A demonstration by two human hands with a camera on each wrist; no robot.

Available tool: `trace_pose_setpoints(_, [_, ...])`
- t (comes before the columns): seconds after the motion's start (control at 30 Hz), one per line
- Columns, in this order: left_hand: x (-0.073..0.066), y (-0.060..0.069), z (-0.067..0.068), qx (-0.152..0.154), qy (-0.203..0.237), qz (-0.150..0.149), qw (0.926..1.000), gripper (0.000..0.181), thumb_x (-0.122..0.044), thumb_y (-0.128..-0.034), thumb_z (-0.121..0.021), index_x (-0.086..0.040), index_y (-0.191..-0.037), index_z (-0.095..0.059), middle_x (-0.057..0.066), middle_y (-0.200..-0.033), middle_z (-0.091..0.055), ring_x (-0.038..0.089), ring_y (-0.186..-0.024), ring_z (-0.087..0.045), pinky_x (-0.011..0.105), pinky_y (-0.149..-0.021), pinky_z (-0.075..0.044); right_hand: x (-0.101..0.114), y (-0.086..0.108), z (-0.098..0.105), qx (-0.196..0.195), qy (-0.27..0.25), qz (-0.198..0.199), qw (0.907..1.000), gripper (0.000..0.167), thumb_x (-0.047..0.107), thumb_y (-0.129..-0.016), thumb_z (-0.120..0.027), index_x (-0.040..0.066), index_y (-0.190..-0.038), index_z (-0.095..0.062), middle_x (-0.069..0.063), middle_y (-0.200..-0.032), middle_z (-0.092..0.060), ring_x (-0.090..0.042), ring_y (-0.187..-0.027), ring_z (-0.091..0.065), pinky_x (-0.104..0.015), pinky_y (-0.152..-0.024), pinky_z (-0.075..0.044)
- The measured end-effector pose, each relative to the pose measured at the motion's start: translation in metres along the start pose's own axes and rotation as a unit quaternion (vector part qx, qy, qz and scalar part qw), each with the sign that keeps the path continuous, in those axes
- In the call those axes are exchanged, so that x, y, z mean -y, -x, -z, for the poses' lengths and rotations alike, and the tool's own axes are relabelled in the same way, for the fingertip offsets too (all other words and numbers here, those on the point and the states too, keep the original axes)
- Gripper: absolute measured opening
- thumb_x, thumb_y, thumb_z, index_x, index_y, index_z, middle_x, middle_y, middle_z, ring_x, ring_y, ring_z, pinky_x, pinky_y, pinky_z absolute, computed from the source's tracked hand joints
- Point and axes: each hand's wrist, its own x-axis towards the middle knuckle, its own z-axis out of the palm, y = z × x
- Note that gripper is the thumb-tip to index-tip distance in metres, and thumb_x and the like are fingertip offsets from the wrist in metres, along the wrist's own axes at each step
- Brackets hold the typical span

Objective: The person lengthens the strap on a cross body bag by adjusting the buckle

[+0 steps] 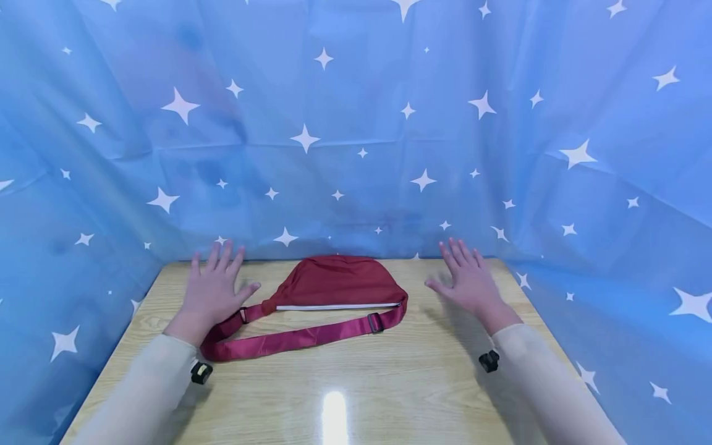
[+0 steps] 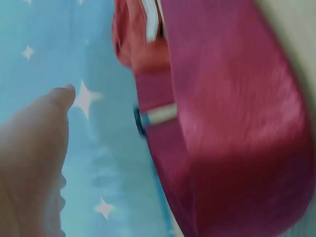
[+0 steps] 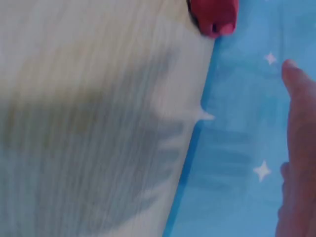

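Note:
A dark red waist bag [image 1: 342, 281] lies on the wooden table near its far edge, its pale zipper [image 1: 339, 306] facing the near side. The magenta strap [image 1: 289, 342] loops in front of it, with a black slide buckle [image 1: 375, 322] at the right. My left hand [image 1: 214, 290] spreads its fingers at the bag's left, over the strap's end; in the left wrist view its thumb [image 2: 37, 128] stands apart from the strap [image 2: 237, 108]. To the bag's right, my right hand [image 1: 467, 281] is spread too, holding nothing; its thumb [image 3: 301, 113] shows in the right wrist view.
A blue curtain [image 1: 356, 167] with white stars hangs behind the table and down both sides. The light wooden tabletop [image 1: 411, 389] reaches toward me, with a bright reflection near the front. Small black devices [image 1: 201, 372] sit on both wrists.

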Motion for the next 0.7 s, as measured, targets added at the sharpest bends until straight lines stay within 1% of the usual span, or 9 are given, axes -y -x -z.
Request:
trace_pose_setpoints(0.1, [-0.019, 0.005, 0.0, -0.023, -0.003, -0.031, 0.9992, 0.091, -0.065, -0.1074, -0.058, -0.004, -0.171, -0.036, 0.028, -0.178, -0.025, 0.053, -0.162, -0.023, 0.079, -0.125, -0.012, 0.014, 0.01, -0.003, -0.025, -0.023, 0.038, 0.9987, 0.104, 0.072, -0.102, -0.063, 0.015, -0.178, -0.02, -0.018, -0.181, -0.023, -0.044, -0.166, -0.02, -0.067, -0.131, -0.016])
trace_pose_setpoints(0.17, [-0.033, 0.008, 0.0, -0.04, 0.005, -0.051, 0.9979, 0.084, -0.059, -0.1055, -0.065, -0.003, -0.166, -0.045, 0.027, -0.174, -0.035, 0.052, -0.157, -0.035, 0.078, -0.124, -0.021, 0.027, 0.016, -0.004, -0.046, -0.046, 0.067, 0.9956, 0.1, 0.064, -0.1, -0.073, 0.013, -0.175, -0.03, -0.02, -0.176, -0.036, -0.046, -0.16, -0.034, -0.069, -0.127, -0.027])
trace_pose_setpoints(0.27, [-0.054, 0.014, 0.0, -0.053, 0.038, -0.075, 0.9951, 0.075, -0.05, -0.1023, -0.074, -0.002, -0.156, -0.055, 0.026, -0.164, -0.048, 0.051, -0.148, -0.048, 0.074, -0.119, -0.033, 0.05, 0.023, -0.006, -0.061, -0.077, 0.103, 0.9897, 0.094, 0.053, -0.096, -0.084, 0.009, -0.169, -0.043, -0.02, -0.166, -0.048, -0.046, -0.151, -0.047, -0.067, -0.122, -0.037])
trace_pose_setpoints(0.33, [-0.068, 0.017, -0.001, -0.051, 0.072, -0.088, 0.9922, 0.069, -0.045, -0.1006, -0.079, -0.003, -0.151, -0.059, 0.024, -0.156, -0.056, 0.048, -0.142, -0.054, 0.071, -0.116, -0.039, 0.064, 0.026, -0.008, -0.064, -0.096, 0.122, 0.9858, 0.09, 0.047, -0.094, -0.087, 0.007, -0.165, -0.048, -0.021, -0.162, -0.053, -0.045, -0.147, -0.051, -0.066, -0.12, -0.041])
trace_pose_setpoints(0.43, [-0.087, 0.019, -0.006, -0.039, 0.117, -0.101, 0.9872, 0.062, -0.041, -0.0999, -0.081, -0.006, -0.147, -0.063, 0.017, -0.147, -0.063, 0.042, -0.137, -0.06, 0.067, -0.114, -0.044, 0.082, 0.029, -0.014, -0.057, -0.112, 0.141, 0.982, 0.086, 0.043, -0.093, -0.09, 0.007, -0.162, -0.053, -0.018, -0.158, -0.057, -0.04, -0.145, -0.054, -0.061, -0.119, -0.044])
trace_pose_setpoints(0.5, [-0.1, 0.019, -0.012, -0.025, 0.142, -0.11, 0.9835, 0.058, -0.04, -0.0992, -0.083, -0.007, -0.144, -0.066, 0.012, -0.141, -0.066, 0.037, -0.132, -0.063, 0.063, -0.112, -0.047, 0.093, 0.03, -0.017, -0.046, -0.12, 0.15, 0.9803, 0.083, 0.042, -0.093, -0.091, 0.008, -0.16, -0.056, -0.016, -0.157, -0.058, -0.037, -0.145, -0.054, -0.059, -0.119, -0.045])
trace_pose_setpoints(0.6, [-0.12, 0.017, -0.022, -0.001, 0.158, -0.126, 0.9793, 0.055, -0.039, -0.0988, -0.084, -0.008, -0.141, -0.068, 0.008, -0.135, -0.067, 0.032, -0.126, -0.065, 0.059, -0.109, -0.051, 0.107, 0.031, -0.021, -0.031, -0.121, 0.165, 0.9784, 0.079, 0.042, -0.092, -0.092, 0.008, -0.156, -0.06, -0.013, -0.153, -0.06, -0.035, -0.142, -0.056, -0.055, -0.118, -0.047])
trace_pose_setpoints(0.7, [-0.141, 0.013, -0.032, 0.038, 0.172, -0.14, 0.9743, 0.054, -0.041, -0.0991, -0.084, -0.01, -0.141, -0.068, 0.006, -0.135, -0.067, 0.03, -0.127, -0.065, 0.057, -0.109, -0.052, 0.119, 0.033, -0.026, -0.02, -0.116, 0.186, 0.9754, 0.072, 0.039, -0.09, -0.093, 0.006, -0.149, -0.065, -0.012, -0.145, -0.065, -0.033, -0.135, -0.06, -0.052, -0.114, -0.051])
